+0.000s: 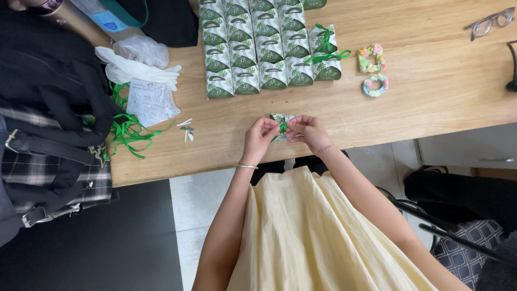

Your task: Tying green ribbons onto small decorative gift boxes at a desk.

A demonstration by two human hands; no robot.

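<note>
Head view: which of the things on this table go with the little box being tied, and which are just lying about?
In the job:
- small green-and-white box, held by left hand and right hand
- rows of matching boxes
- two boxes tied with green ribbon
- loose green ribbon

Lying about:
- white gloves
- glasses
- two flower rings
- paper packet

Pale yellow pleated dress (323, 237), bare arms, 2 thin wrist bracelets (246, 167).
</note>
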